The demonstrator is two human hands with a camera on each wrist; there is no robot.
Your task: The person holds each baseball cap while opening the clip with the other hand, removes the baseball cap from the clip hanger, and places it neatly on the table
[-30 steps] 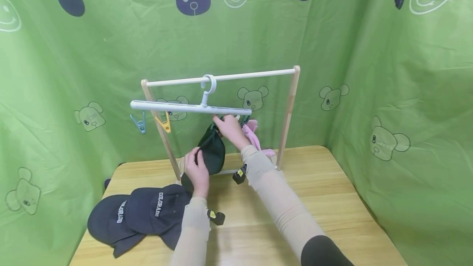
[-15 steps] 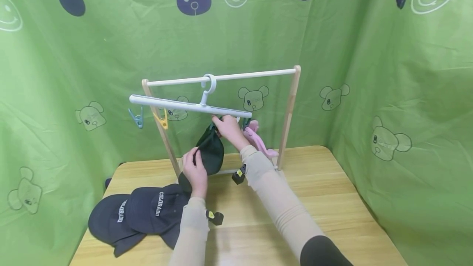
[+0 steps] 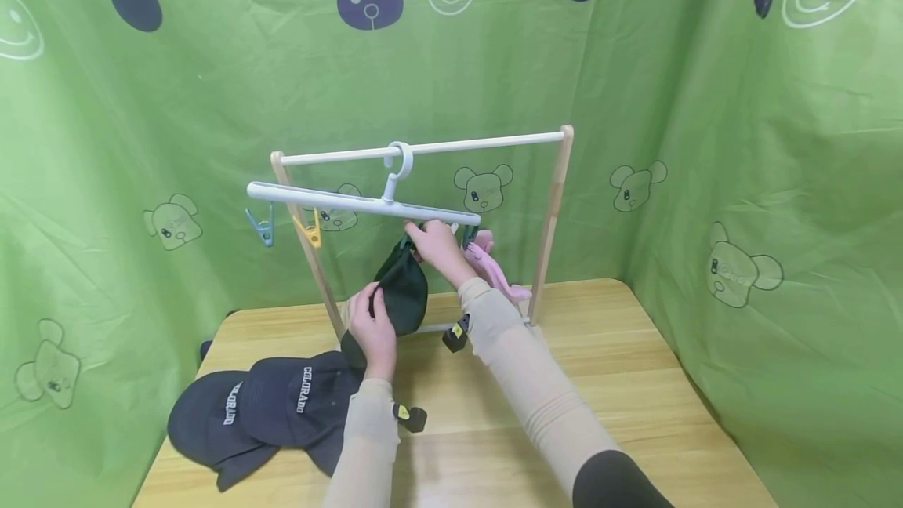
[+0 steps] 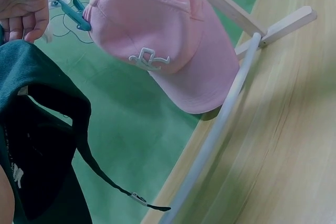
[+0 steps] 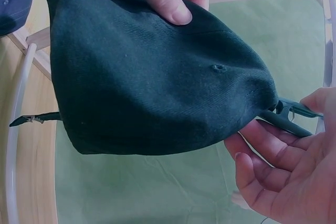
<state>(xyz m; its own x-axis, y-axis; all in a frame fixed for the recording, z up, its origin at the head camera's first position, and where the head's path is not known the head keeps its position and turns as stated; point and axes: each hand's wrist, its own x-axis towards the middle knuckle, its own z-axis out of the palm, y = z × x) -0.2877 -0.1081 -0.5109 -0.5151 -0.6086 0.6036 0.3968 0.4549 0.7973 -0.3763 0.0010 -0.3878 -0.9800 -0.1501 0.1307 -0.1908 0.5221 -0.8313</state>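
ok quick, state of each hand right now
Left hand: closed, holding the dark green baseball cap.
Right hand: closed, pinching the green hanger clip.

Small curtained booth; the wider premises cannot be determined. Green fabric curtains (image 3: 508, 69) printed with bear heads and white smiling faces enclose the rear and both sides of a pale wood-grain table (image 3: 600, 398) bearing a white-railed wooden rack (image 3: 553, 218).

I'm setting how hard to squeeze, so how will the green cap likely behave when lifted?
The green cap is probably floppy, as it shows soft creases and folds. Its matte, woven look suggests it is unlikely to be slippery. Its strap hangs with a free end, so that would likely swing.
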